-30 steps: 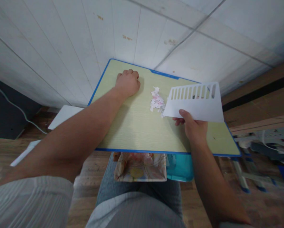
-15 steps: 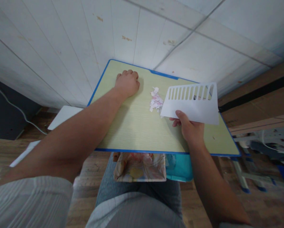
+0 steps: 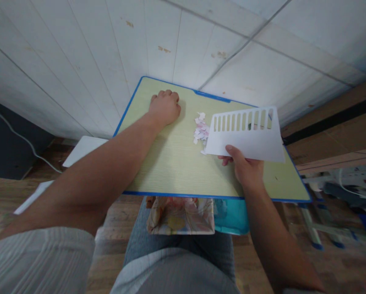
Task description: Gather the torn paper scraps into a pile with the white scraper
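Note:
My right hand [image 3: 247, 169] grips a flat white slotted sheet [image 3: 242, 143] by its near edge, thumb on top and fingers beneath. A row of rounded slots runs along the sheet's far side. Its left edge is beside a small heap of torn paper scraps [image 3: 201, 131], pale white and pink, and partly covers it. My left hand [image 3: 165, 107] rests palm down near the far left of the tabletop [image 3: 173, 163], fingers curled in. Nothing shows in it, and its palm side is hidden. The tabletop is pale yellow-green with a blue rim.
Behind the table stands a white panelled wall [image 3: 158, 32] with a cable running down it. Under the near edge are a patterned fabric box [image 3: 185, 222] and a turquoise container [image 3: 231, 220], above my lap. Cardboard [image 3: 332, 139] stands at the right.
The slotted sheet has shifted slightly left and tilted a little in my right hand. My left hand and the scraps look the same.

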`<state>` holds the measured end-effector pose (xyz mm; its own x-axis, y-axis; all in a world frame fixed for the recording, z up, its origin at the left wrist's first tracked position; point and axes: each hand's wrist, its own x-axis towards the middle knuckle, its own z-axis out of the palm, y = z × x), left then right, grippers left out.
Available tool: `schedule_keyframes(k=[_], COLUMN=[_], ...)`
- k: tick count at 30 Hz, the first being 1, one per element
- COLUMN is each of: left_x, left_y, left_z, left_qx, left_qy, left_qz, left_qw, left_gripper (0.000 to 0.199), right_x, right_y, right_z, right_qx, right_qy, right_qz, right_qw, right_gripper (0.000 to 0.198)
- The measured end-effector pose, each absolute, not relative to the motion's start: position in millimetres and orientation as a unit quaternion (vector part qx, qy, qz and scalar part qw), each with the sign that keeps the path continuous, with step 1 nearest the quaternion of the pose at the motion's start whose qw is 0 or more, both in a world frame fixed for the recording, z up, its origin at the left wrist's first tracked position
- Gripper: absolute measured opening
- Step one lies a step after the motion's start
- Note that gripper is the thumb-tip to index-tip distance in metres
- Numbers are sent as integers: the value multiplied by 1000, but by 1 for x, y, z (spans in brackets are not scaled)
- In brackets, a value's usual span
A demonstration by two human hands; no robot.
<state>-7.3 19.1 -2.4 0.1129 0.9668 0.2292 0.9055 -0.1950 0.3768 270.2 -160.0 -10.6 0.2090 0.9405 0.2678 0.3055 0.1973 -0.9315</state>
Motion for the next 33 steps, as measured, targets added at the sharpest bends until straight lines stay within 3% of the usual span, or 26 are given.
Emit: schedule_keyframes(k=[13, 19, 25, 33], left_x=[-7, -7, -7, -7], left_y=[22, 23, 23, 21], left_z=[-5, -6, -6, -6], left_qx=[741, 740, 740, 739], left_qy=[638, 638, 635, 636], left_qz=[204, 206, 212, 212], left_qw=[49, 53, 57, 56], left_gripper=[49, 52, 50, 47], right_x=[267, 266, 268, 269], right_y=[-163, -168, -165, -160], right_z=[-11, -5, -6, -9], right_qx=[-560, -539, -537, -568], right_qy=[-589, -617, -597, -567], right_qz=[289, 330, 329, 281], right_qw=[507, 468, 497, 525], right_gripper=[26, 43, 30, 27])
